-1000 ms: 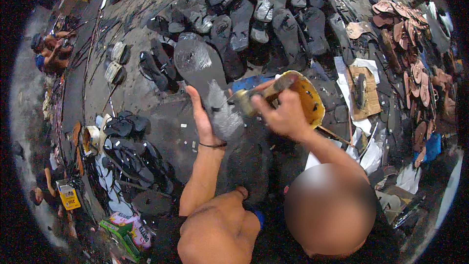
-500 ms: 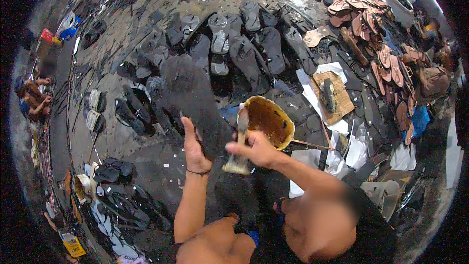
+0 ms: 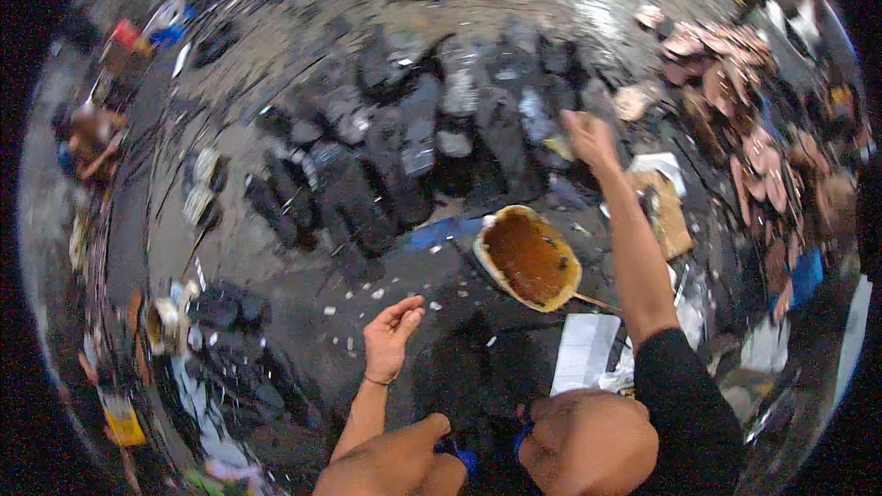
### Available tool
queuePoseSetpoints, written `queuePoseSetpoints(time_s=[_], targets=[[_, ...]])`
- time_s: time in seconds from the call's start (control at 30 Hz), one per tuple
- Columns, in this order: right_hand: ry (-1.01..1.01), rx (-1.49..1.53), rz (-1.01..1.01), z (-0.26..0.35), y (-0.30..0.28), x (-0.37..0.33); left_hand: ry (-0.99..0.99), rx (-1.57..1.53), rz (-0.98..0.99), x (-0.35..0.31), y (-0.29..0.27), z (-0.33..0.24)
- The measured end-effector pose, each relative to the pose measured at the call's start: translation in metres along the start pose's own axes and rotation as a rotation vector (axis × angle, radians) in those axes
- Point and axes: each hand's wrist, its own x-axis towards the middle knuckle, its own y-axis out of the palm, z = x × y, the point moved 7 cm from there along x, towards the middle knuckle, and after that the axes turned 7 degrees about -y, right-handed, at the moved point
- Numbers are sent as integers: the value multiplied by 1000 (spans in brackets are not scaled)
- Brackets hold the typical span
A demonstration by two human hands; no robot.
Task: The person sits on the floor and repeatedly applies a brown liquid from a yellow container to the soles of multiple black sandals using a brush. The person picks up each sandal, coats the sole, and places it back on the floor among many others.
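Observation:
My right hand (image 3: 591,140) is stretched far forward over the black sandals, its fingers closed on a brush (image 3: 558,148). Only the brush's pale end shows, blurred, below the fist. Close to my knees, my left hand (image 3: 390,338) hovers with fingers loosely bent and nothing visible in it. Between the hands stands a yellow-rimmed container (image 3: 573,281) coated inside with brown, glue-like stuff. Black sandals and soles (image 3: 501,133) lie in rows ahead, smeared by motion.
A stick (image 3: 597,301) points out beside the container. White paper (image 3: 585,352) lies near my right knee, and a brown board (image 3: 673,220) farther right. Pinkish sandals (image 3: 721,60) are heaped at far right. Another person (image 3: 92,142) sits at far left.
My right hand has swung from beside the container forward and right, over the sandals. My left hand has dropped nearer my knees, away from the large black sole. The view has shifted.

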Motion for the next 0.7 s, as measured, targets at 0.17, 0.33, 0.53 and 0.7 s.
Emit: queuePoseSetpoints(time_s=[0.17,0.33,0.53,0.7], targets=[[-67,278,151,47,-18,-132,135,-85,37,-15,-34,20],[-282,-142,175,22,16,-218,173,444,-260,15,-120,-37],[-107,-209,327,102,-19,-232,152,1812,-1059,67,-337,-39],[-126,-429,533,73,-28,-267,475,1529,-777,54,-307,-84]])
